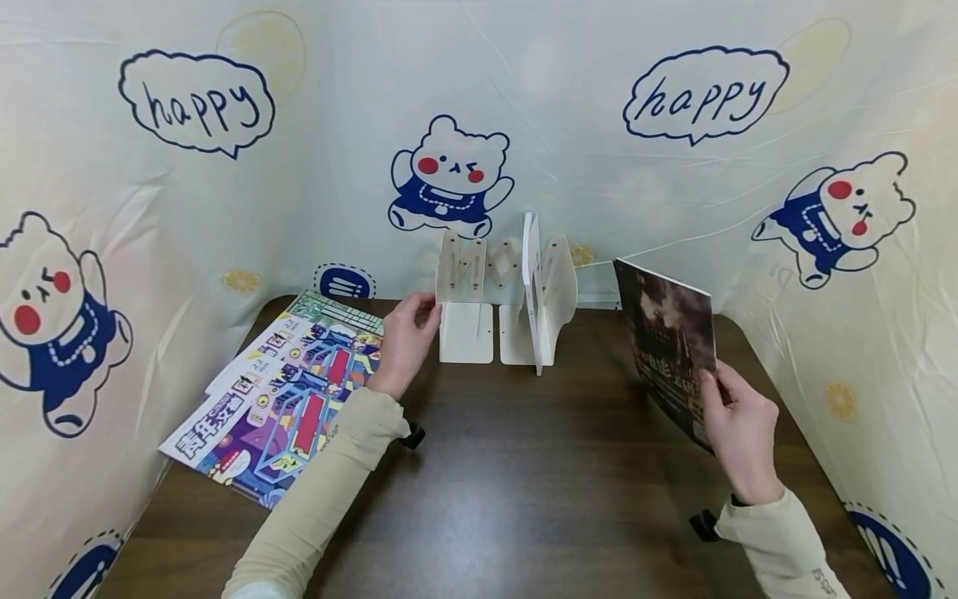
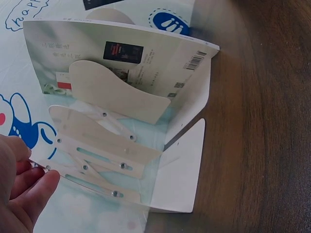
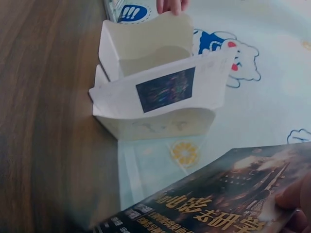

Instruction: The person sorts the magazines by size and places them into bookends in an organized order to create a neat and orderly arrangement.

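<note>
A cream-white expandable bookend (image 1: 466, 334) stands at the back middle of the table, its linked panels (image 2: 107, 138) showing in the left wrist view. My left hand (image 1: 407, 343) pinches the edge of its left end panel between thumb and fingers. One thin book (image 3: 214, 73) stands upright in the bookend, towards its right side. Off to the right, my right hand (image 1: 743, 433) grips a dark-covered magazine (image 1: 669, 341) by its near right edge. That magazine is held tilted above the table, apart from the bookend, with gold lettering on its cover (image 3: 214, 208).
Colourful magazines (image 1: 254, 424) lie overlapped at the table's left, under my left forearm, with a green one (image 1: 337, 312) at the back. The brown table (image 1: 509, 491) meets a printed cloth backdrop (image 1: 569, 100) behind and on both sides.
</note>
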A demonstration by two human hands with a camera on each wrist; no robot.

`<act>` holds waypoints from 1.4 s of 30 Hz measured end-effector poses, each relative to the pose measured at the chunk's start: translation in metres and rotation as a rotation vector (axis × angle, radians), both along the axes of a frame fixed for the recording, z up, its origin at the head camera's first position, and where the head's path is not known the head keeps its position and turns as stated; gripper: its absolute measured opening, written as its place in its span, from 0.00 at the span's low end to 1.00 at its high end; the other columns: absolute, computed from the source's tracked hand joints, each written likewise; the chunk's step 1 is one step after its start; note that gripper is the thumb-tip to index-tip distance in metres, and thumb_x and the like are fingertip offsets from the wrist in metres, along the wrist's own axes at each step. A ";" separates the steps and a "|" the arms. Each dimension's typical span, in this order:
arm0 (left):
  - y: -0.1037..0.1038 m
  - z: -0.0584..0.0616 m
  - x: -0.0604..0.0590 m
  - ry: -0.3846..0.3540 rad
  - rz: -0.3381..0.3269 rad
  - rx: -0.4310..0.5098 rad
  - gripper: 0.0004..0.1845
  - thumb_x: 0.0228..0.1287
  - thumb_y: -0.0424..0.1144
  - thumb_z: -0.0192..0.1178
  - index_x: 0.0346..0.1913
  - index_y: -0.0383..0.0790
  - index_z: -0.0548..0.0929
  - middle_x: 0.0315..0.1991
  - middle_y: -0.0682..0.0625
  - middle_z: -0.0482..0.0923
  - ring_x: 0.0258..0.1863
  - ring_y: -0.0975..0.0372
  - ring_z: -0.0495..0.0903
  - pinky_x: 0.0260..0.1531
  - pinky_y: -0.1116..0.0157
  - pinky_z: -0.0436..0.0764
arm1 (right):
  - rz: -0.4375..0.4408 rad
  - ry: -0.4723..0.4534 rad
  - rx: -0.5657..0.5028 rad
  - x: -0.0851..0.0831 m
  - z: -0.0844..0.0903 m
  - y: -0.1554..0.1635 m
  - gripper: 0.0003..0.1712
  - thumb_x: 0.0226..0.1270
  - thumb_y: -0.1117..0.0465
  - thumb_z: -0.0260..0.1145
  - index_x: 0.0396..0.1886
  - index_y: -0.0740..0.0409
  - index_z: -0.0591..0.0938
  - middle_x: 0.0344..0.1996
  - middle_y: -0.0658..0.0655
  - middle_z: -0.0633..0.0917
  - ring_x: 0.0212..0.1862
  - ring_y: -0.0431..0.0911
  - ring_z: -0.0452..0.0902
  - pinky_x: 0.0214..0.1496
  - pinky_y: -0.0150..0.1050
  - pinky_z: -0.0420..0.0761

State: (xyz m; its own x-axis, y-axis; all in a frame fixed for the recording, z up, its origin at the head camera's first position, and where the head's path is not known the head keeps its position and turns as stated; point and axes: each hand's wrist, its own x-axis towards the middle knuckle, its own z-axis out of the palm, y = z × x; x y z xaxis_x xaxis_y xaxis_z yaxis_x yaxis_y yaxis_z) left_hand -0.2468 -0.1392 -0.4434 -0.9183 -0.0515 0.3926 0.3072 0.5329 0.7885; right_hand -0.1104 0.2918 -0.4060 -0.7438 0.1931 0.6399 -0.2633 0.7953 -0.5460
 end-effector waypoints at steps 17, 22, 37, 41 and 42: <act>0.000 0.001 0.001 -0.011 0.002 0.003 0.15 0.77 0.38 0.62 0.60 0.36 0.82 0.54 0.40 0.85 0.51 0.51 0.86 0.54 0.53 0.86 | 0.052 0.109 -0.050 0.016 0.024 -0.023 0.10 0.69 0.73 0.69 0.46 0.62 0.90 0.19 0.54 0.79 0.20 0.29 0.62 0.24 0.24 0.61; 0.000 0.000 0.001 -0.013 0.000 0.008 0.16 0.77 0.40 0.62 0.60 0.35 0.82 0.55 0.39 0.84 0.51 0.51 0.86 0.55 0.53 0.86 | 0.072 0.148 -0.039 0.019 0.028 -0.030 0.09 0.67 0.74 0.69 0.44 0.63 0.90 0.19 0.52 0.78 0.20 0.28 0.62 0.24 0.23 0.60; 0.000 0.000 0.002 -0.023 0.006 0.012 0.15 0.77 0.40 0.62 0.60 0.39 0.82 0.55 0.42 0.85 0.52 0.52 0.86 0.55 0.54 0.85 | 0.161 0.218 -0.077 0.033 0.051 -0.063 0.11 0.62 0.80 0.68 0.41 0.68 0.89 0.17 0.53 0.75 0.20 0.31 0.62 0.23 0.22 0.60; 0.000 0.000 0.002 -0.015 0.000 0.009 0.15 0.77 0.40 0.62 0.60 0.38 0.82 0.55 0.42 0.85 0.52 0.52 0.86 0.55 0.54 0.85 | 0.196 0.225 -0.093 0.035 0.055 -0.070 0.11 0.62 0.80 0.68 0.40 0.67 0.89 0.17 0.52 0.75 0.20 0.31 0.62 0.25 0.21 0.61; 0.000 0.000 0.002 -0.013 -0.001 0.008 0.15 0.77 0.40 0.62 0.60 0.38 0.82 0.55 0.42 0.84 0.52 0.52 0.86 0.55 0.54 0.85 | 0.206 0.229 -0.099 0.036 0.054 -0.072 0.11 0.62 0.80 0.68 0.40 0.67 0.89 0.18 0.52 0.75 0.20 0.31 0.62 0.25 0.21 0.61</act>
State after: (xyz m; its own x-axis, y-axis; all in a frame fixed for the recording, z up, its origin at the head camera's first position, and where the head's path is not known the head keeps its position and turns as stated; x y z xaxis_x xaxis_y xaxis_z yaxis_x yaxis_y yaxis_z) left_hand -0.2451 -0.1390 -0.4439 -0.9235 -0.0531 0.3799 0.2974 0.5264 0.7965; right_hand -0.0747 0.2202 -0.3516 -0.6128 0.1232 0.7805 -0.5377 0.6588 -0.5261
